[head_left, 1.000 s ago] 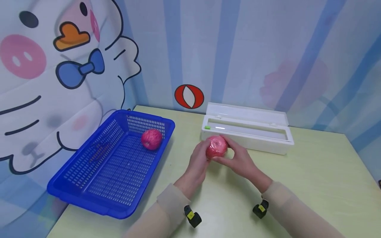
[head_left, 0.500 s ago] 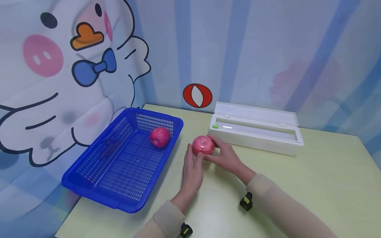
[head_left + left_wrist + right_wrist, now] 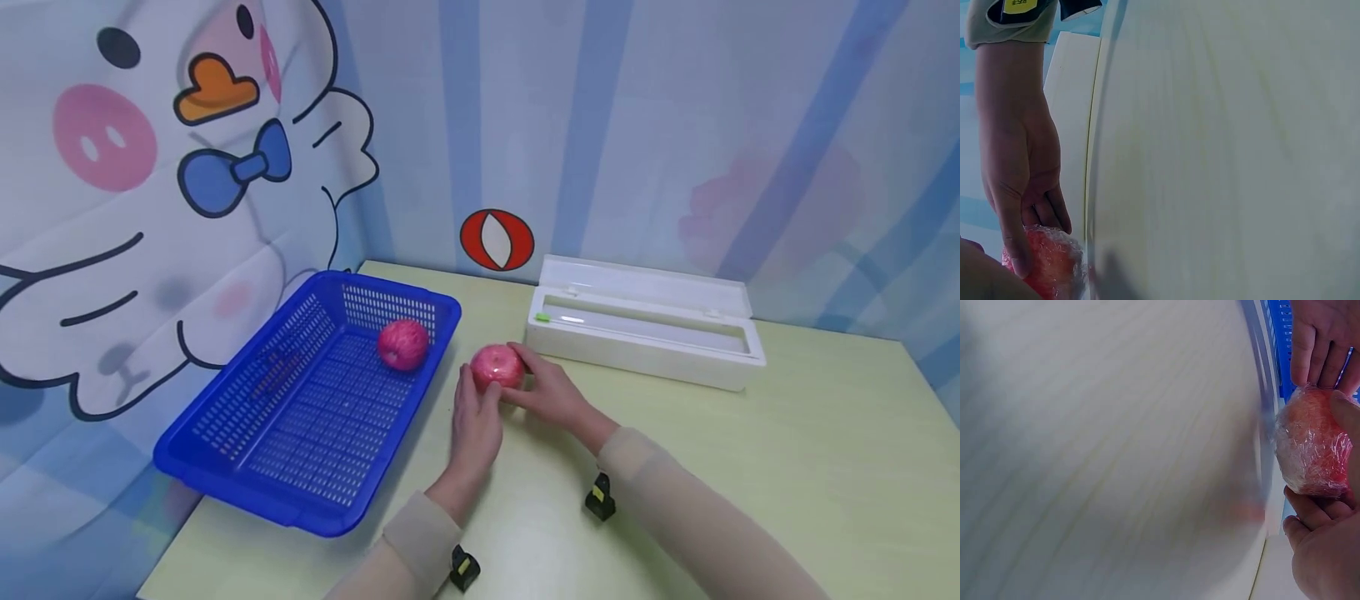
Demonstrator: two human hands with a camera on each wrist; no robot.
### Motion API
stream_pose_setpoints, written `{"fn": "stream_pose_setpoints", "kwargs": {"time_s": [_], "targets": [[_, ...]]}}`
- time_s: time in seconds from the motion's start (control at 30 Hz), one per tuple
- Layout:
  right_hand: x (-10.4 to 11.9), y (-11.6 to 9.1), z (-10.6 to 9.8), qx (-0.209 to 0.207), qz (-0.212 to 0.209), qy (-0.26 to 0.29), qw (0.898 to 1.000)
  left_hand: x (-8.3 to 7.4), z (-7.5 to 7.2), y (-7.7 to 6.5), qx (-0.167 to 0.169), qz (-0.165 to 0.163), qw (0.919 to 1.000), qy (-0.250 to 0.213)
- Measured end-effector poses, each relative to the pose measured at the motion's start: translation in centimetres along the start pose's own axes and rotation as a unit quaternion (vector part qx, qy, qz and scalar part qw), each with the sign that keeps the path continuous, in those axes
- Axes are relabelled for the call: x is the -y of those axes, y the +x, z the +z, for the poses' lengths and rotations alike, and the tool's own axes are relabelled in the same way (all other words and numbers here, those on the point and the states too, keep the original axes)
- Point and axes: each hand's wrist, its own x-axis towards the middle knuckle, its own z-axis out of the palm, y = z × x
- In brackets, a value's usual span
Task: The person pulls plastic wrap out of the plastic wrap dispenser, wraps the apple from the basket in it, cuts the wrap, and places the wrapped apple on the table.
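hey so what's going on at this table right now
A person is holding a plastic-wrapped apple: the right hand grips it while the fingers of the left hand lie against it. A second apple sits in a blue basket to the left. A white box, lid open, stands beyond the hands, toward the right.

The basket (image 3: 247, 496) has one apple (image 3: 402, 344) inside, a second apple (image 3: 495, 365) to its right, and a box (image 3: 645, 354) farther right

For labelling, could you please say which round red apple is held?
The red apple between the left hand and right hand; the other apple lies in the blue plastic basket.
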Motion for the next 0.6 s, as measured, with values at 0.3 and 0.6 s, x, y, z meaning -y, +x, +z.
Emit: {"fn": "stream_pose_setpoints", "kwargs": {"time_s": [0.3, 0.6], "targets": [[-0.8, 0.5, 0.6, 0.008, 0.005, -0.009, 1.0, 0.0, 0.3, 0.4, 0.002, -0.032, 0.9995, 0.004], [-0.1, 1.2, 1.3, 0.011, 0.002, -0.014, 1.0, 0.0, -0.1, 0.9, -0.011, -0.044, 0.9988, 0.016]]}}
